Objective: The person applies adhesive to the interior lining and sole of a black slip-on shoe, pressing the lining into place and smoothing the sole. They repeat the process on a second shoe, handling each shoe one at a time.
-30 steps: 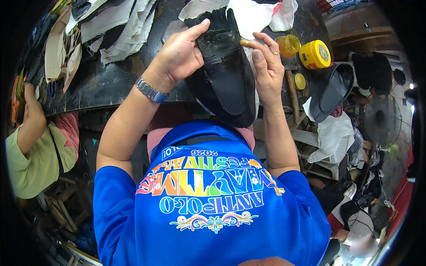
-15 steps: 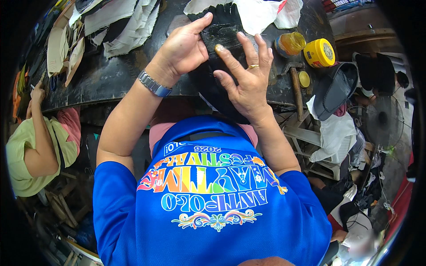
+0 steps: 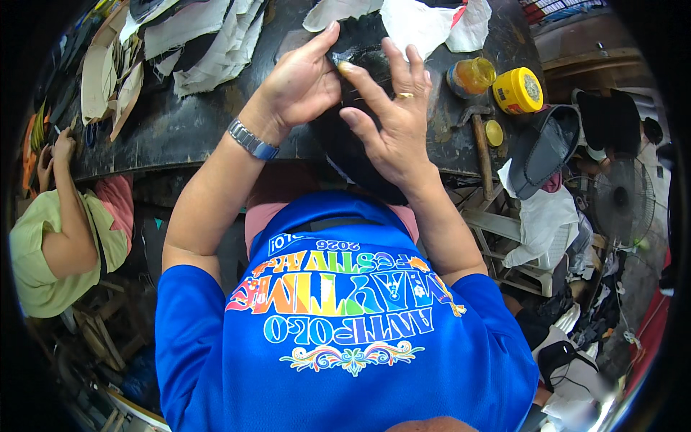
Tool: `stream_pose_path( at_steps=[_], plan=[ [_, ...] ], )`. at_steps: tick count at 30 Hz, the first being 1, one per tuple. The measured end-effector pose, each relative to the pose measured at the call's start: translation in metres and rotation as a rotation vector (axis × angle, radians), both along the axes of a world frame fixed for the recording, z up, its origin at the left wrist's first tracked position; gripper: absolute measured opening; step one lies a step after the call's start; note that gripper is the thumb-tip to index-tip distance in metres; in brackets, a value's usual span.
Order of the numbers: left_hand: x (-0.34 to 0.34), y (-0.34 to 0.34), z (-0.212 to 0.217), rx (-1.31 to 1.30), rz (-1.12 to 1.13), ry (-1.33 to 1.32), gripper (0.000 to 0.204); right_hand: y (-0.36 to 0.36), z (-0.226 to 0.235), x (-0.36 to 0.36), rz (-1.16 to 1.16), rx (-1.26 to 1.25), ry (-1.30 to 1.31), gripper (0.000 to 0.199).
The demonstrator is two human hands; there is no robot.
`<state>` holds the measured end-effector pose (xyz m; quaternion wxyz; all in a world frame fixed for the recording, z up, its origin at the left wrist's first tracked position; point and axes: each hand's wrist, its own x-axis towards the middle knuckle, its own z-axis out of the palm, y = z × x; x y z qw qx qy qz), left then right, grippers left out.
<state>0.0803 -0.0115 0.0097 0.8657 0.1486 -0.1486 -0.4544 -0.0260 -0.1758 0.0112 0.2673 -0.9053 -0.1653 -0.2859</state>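
Black leather shoe piece sits at the near edge of the dark bench, pinned under both hands — the left hand curls on its top edge, thumb and forefinger pinching, while the right hand lies flat across it, fingers spread. Just to the right stand an amber jar and a yellow tin — with a hammer beside them.

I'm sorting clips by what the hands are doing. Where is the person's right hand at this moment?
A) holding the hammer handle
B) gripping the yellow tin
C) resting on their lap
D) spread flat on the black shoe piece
D: the right hand lies with fingers spread on the black shoe piece, which the left hand also grips; the yellow tin stands untouched.
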Motion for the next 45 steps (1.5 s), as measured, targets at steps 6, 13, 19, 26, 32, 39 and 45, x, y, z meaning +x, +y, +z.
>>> stream_pose_path(
  at_steps=[6,13,19,26,32,39,45],
  plan=[
    [-0.015,0.004,0.031,0.389,0.228,0.059,0.061,-0.043,0.009,-0.022,-0.106,0.441,0.089,0.096],
    [-0.022,-0.005,0.054,0.331,0.264,0.204,0.063,-0.062,0.022,-0.061,0.159,1.478,0.650,0.098],
    [-0.021,-0.017,0.072,-0.041,0.167,0.024,0.071,-0.119,0.077,-0.063,0.291,1.474,0.317,0.097],
    [-0.039,-0.009,0.043,0.380,0.453,-0.529,0.054,-0.309,0.112,0.034,0.359,1.214,0.067,0.084],
    [-0.061,-0.017,-0.023,1.186,0.726,-1.305,0.025,-0.409,0.049,0.161,-0.189,1.377,-0.103,0.109],
    [-0.066,-0.021,-0.044,1.191,0.856,-1.593,0.025,-0.406,0.014,0.177,-1.105,0.414,0.634,0.097],
    [-0.067,-0.021,-0.039,1.154,0.860,-1.553,0.025,-0.367,0.092,0.131,-0.887,-0.292,0.058,0.085]
  ],
)
